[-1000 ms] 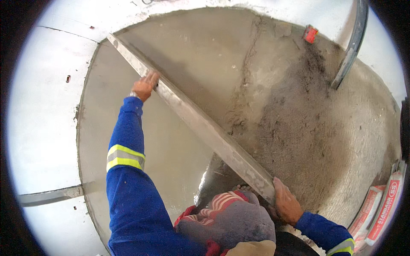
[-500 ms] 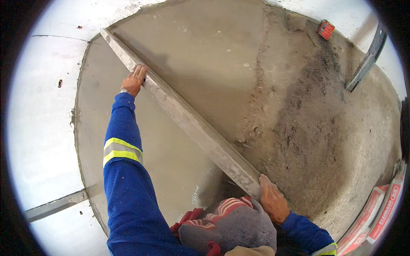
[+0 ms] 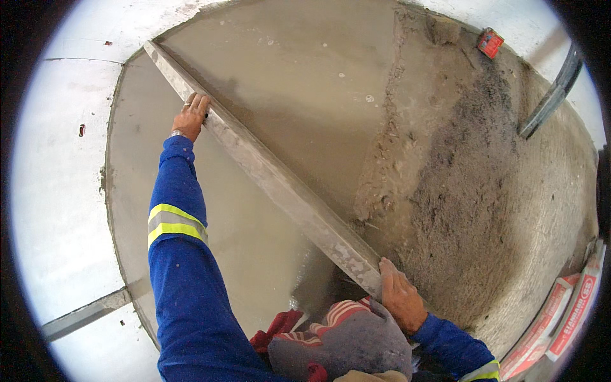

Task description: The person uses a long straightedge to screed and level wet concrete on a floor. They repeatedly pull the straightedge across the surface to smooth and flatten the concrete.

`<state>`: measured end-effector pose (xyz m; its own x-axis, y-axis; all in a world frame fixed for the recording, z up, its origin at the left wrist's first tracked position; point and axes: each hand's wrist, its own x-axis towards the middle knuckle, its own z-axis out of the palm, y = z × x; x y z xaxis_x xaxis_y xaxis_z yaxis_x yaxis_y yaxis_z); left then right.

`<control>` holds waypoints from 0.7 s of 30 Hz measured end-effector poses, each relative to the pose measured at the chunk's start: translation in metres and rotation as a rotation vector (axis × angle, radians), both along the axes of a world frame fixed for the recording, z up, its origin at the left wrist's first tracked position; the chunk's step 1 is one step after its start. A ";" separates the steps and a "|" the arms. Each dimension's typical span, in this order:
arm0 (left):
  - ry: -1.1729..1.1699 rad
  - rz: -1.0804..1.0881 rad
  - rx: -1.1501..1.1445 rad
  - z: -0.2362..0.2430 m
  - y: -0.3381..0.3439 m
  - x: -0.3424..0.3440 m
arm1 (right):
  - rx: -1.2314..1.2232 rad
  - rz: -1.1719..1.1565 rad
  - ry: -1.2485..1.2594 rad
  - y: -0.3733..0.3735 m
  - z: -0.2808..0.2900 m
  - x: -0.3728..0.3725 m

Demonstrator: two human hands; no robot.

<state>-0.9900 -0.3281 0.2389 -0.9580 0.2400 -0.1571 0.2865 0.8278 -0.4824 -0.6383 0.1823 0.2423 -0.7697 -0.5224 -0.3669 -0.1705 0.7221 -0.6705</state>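
A long, pale, mortar-smeared straightedge (image 3: 270, 170) lies diagonally over wet grey mortar (image 3: 248, 239), from the upper left down toward me. My left hand (image 3: 191, 116) grips its edge in the upper part, fingers bent over the top. At the near end, my right hand (image 3: 402, 298) closes on the bar with its fingers along the side; its thumb is hidden. Smooth mortar extends on the left side of the bar. Beyond it, a rough ridge (image 3: 382, 172) of mortar borders a dark, crumbly patch (image 3: 461, 197).
White walls (image 3: 60, 178) curve around the left and top. A small red box (image 3: 490, 43) sits by the far wall. At right are a dark bar (image 3: 552, 92) and red-and-white bags (image 3: 538, 325). Grey striped cloth (image 3: 340, 340) shows below me.
Both hands and the straightedge have shifted slightly left in the picture, with the grip unchanged. The view itself has also moved a little.
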 end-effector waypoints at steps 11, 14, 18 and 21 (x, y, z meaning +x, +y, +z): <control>0.070 -0.087 0.129 -0.006 -0.014 -0.014 | 0.037 0.004 0.098 -0.009 -0.006 -0.004; 0.045 -0.051 0.087 -0.006 -0.002 -0.016 | 0.073 0.009 0.103 -0.009 -0.007 -0.007; 0.038 -0.014 0.050 -0.009 -0.005 -0.018 | 0.106 0.032 0.166 -0.009 -0.008 -0.008; 0.062 -0.040 0.020 -0.011 -0.009 -0.017 | 0.098 0.016 0.157 -0.010 -0.006 -0.011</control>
<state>-1.0072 -0.3371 0.2281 -0.9552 0.2811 -0.0927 0.2900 0.8259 -0.4835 -0.6489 0.1726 0.2365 -0.8135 -0.5027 -0.2925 -0.2797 0.7791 -0.5611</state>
